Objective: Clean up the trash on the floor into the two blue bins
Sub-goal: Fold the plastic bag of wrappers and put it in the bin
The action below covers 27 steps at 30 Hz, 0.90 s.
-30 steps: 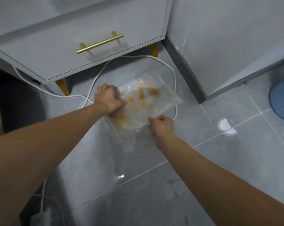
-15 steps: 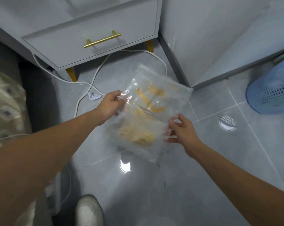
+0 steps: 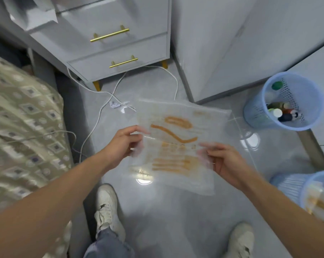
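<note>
Now both hands, left [image 3: 124, 144] and right [image 3: 222, 161], pinch the clear bag [image 3: 176, 146] mid-frame; fingertips blur behind plastic, lower-right bin [image 3: 295, 185] is cut off.

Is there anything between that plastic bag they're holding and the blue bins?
Nothing visible blocks it. Both the left hand and right hand hold the plastic bag in the air; the mesh bin and the second bin stand open to the right across bare floor.

The glossy grey tiled floor [image 3: 176, 220] carries two blue bins [image 3: 283, 101] [image 3: 304, 185], a white cable [image 3: 94, 127], what looks like crumpled paper [image 3: 114, 104], and the white nightstand's gold legs [image 3: 96, 85].
</note>
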{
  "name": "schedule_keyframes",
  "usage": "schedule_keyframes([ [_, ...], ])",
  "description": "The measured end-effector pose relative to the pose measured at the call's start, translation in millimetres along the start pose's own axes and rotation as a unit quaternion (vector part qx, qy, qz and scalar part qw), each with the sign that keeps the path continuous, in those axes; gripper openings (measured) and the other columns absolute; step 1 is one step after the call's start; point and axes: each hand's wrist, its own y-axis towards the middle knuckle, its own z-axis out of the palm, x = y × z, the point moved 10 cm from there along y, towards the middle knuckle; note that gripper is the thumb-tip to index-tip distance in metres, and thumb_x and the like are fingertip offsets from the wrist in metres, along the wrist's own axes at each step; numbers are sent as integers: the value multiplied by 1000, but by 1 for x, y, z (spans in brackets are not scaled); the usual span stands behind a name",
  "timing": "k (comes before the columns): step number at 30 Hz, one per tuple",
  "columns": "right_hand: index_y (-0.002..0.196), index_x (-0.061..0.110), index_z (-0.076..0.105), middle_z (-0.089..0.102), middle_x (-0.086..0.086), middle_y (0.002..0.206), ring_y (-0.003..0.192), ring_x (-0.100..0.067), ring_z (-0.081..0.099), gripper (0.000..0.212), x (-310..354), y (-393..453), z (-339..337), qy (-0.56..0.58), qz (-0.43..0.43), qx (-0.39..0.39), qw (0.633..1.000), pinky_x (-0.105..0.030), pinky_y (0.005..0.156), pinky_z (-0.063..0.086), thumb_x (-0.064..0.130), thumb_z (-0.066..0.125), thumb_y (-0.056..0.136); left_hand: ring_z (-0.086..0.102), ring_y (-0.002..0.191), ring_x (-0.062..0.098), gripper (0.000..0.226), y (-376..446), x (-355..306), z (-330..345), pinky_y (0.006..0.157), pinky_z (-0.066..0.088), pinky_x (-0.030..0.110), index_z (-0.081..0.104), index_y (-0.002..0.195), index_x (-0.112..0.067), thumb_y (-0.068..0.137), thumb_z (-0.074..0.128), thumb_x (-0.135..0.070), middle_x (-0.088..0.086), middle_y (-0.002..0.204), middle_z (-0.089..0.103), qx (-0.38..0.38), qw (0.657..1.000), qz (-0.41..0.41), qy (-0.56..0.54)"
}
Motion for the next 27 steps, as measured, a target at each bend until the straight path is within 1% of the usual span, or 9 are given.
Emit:
schedule_keyframes([
  [4,90,-5,79,74,-25,100,89,-33,73,43,32,-10,-2,12,-9,32,999,-37,76,62,9,38,94,61,74,27,22,-1,-32,18,66,50,29,72,88,-8,87,51,-3,15,85,65,37,997,21,-64],
  [7,94,-1,75,73,-18,96,88,-31,68,28,50,-10,-4,-146,-36,26,988,-35,78,60,25,65,93,64,80,27,29,1,-39,30,77,51,34,74,96,-9,91,49,-23,12,94,70,99,990,-27,-93],
  [9,101,3,64,67,-12,85,81,-24,64,24,61,-7,-1,-279,-64,24,958,-30,74,56,12,78,84,64,79,21,20,4,-50,28,71,52,32,74,107,-15,91,62,-17,3,89,67,98,995,4,15],
  [13,118,23,62,72,-6,88,80,-19,67,45,52,-2,32,-435,-19,115,893,-32,83,51,14,85,80,63,84,21,54,10,-81,37,70,52,31,65,128,-29,85,76,1,8,91,59,106,985,69,117],
  [15,116,20,67,77,-6,98,83,-18,71,35,44,-2,52,-418,4,141,897,-24,72,54,18,82,84,65,83,22,58,11,-95,50,65,51,27,62,131,-29,83,78,-1,11,92,65,117,983,80,120],
  [18,115,13,70,76,-9,93,73,-18,72,26,46,3,66,-359,-18,113,926,-23,54,52,13,75,89,59,74,16,42,15,-113,56,61,45,24,67,125,-30,86,80,-21,9,88,71,93,979,95,153],
  [21,118,17,71,76,-15,106,93,-33,73,30,50,10,52,-257,-47,59,963,-44,79,58,12,75,89,69,91,17,42,21,-107,23,73,54,29,69,122,-27,86,75,-48,3,102,75,20,994,46,102],
  [23,121,17,70,74,-15,116,108,-37,70,31,52,11,43,-187,-60,28,980,-57,96,54,12,73,90,71,100,27,57,15,-84,18,78,59,36,65,126,-17,83,74,-54,9,113,71,52,996,-15,69],
  [27,127,16,65,73,-13,120,110,-32,70,32,48,7,48,-132,-66,20,989,-50,96,57,10,65,96,68,100,36,41,-7,-49,41,84,58,47,63,129,-11,94,69,-31,14,121,71,126,991,-34,39],
])
